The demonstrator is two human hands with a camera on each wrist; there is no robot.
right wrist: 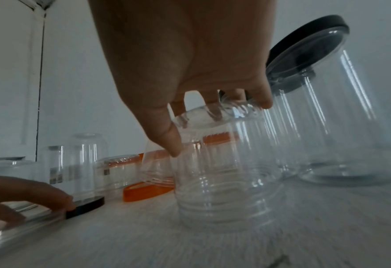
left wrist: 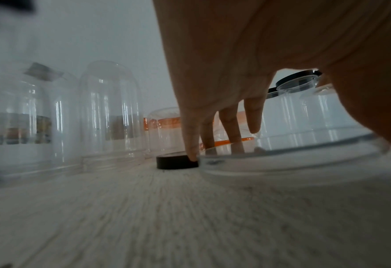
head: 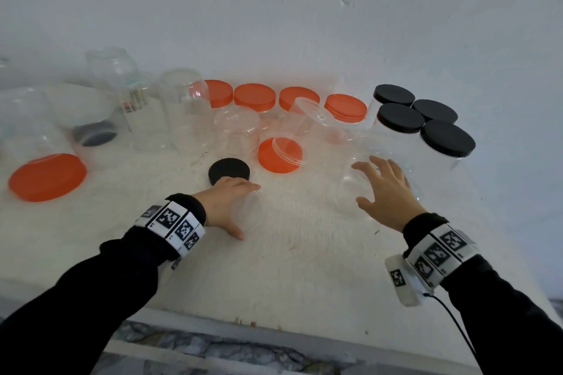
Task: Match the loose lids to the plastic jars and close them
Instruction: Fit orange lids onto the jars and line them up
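A flat clear lid (head: 255, 216) lies on the white table (head: 304, 268) at front centre. My left hand (head: 245, 210) covers it, with fingers over the far rim and the thumb on the near rim. In the left wrist view the left hand (left wrist: 281, 145) grips the clear lid (left wrist: 281, 161), one fingertip touching a small black lid (left wrist: 174, 162) beside it. My right hand (head: 377, 183) spreads over a clear jar (head: 347, 189) standing mouth-down. In the right wrist view the right hand (right wrist: 217, 127) holds that clear jar (right wrist: 224, 190), thumb on its side, fingers over its upturned base.
An orange lid (head: 274, 158) with a small clear lid on it lies behind the black lid (head: 229, 170). A large orange lid (head: 47, 176) sits at the left. Orange-lidded jars (head: 254, 97) line the back, black-lidded jars (head: 447, 138) stand right, open clear jars (head: 185, 109) stand left.
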